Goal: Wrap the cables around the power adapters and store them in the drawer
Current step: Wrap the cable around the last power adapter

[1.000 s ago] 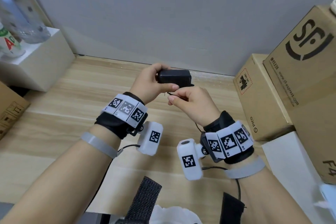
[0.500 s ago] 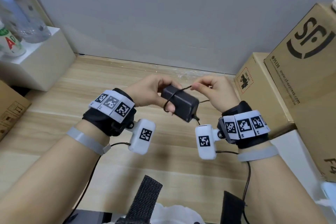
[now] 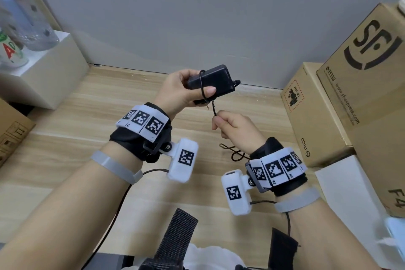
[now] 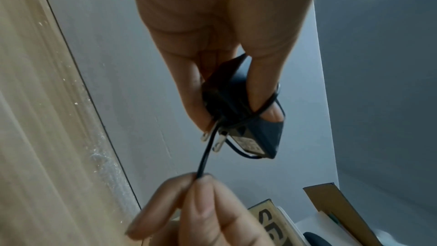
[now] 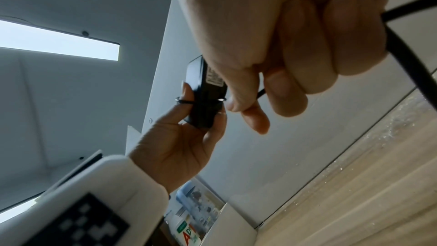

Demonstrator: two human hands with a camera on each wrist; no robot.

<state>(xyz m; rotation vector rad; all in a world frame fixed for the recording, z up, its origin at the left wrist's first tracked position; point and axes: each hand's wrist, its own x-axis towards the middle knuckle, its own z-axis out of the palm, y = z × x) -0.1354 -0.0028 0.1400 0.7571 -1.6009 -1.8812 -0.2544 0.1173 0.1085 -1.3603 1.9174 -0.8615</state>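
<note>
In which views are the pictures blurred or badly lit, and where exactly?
Head view: even light, edges bent by the wide lens, the power adapter sharp. Left wrist view: the right hand is soft and shaded, the left hand backlit. Right wrist view: a bright ceiling light glares and the nearest cable is out of focus.

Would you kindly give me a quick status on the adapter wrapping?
Left hand grips power adapter. Right hand pinches cable, one loop over left thumb. Slack trails on desk. Nothing obstructing.

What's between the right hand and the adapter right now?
Only a short taut run of black cable, from the right hand up past the power adapter prongs; clearest in the left wrist view.
</note>
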